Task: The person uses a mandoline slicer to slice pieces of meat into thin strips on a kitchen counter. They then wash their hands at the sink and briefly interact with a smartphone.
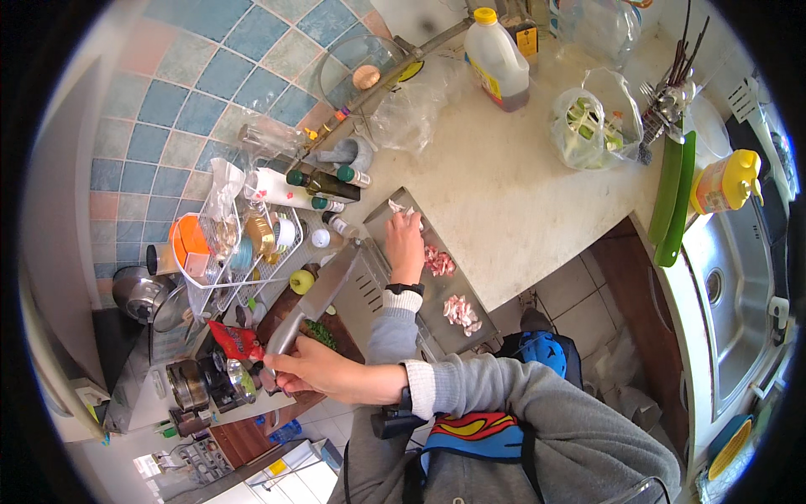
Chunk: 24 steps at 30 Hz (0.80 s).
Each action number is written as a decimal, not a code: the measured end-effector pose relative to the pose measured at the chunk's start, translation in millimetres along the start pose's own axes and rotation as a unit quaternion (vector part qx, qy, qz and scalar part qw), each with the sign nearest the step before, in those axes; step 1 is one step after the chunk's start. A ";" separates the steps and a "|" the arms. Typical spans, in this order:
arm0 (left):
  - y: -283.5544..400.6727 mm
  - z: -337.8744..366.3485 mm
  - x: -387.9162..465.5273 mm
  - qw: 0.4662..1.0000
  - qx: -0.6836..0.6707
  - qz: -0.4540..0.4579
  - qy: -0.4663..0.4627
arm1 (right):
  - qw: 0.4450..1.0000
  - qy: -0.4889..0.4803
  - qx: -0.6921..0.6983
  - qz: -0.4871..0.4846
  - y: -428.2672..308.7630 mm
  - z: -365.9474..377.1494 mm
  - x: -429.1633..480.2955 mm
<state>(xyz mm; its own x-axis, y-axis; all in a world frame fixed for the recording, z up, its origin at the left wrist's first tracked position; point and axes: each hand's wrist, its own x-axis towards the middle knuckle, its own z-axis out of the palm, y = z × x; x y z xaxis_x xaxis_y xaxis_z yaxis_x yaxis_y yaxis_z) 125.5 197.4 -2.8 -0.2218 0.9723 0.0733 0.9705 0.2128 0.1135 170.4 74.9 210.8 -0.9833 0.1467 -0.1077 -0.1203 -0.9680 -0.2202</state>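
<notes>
My right hand [321, 372] grips the metal handle of a broad-bladed kitchen knife [330, 280], its blade pointing up and away to the far side. The right forearm crosses over the left one. My left hand [405, 242] reaches down to the far end of a rectangular metal tray [434, 309]. Its bent fingers touch pale chopped pieces [397, 206]; whether they grip any is hidden. Beside that wrist lies a pile of red chopped meat [439, 261]. Nearer on the tray is a paler pile of chopped meat [463, 314].
Left of the tray, a wooden cutting board [293, 305] holds chopped greens [320, 334], near a green apple-like fruit [302, 281]. Bottles [327, 186] and a wire rack [245, 277] line the wall. Two long green vegetables [670, 195] overhang the counter by the sink [743, 302].
</notes>
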 end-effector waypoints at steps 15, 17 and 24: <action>-42.4 9.3 -18.0 0.990 -0.096 -0.091 0.038 | 1.000 -0.006 -0.007 0.004 -10.7 3.9 -1.7; -45.2 5.3 -24.3 0.979 -0.170 -0.107 0.018 | 1.000 0.001 -0.015 0.008 -10.0 3.4 -0.1; -23.2 -32.7 -133.6 0.698 -0.686 -0.200 -0.048 | 1.000 0.012 -0.002 0.025 -9.8 6.4 -3.4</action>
<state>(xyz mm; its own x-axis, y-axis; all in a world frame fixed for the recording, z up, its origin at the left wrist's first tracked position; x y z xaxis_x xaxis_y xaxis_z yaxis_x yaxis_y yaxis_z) 129.4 59.5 17.2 -0.3787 0.8772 -0.2951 -0.1853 0.2405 0.9528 174.0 82.6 219.6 -0.9846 0.1028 -0.1415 -0.0702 -0.9733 -0.2185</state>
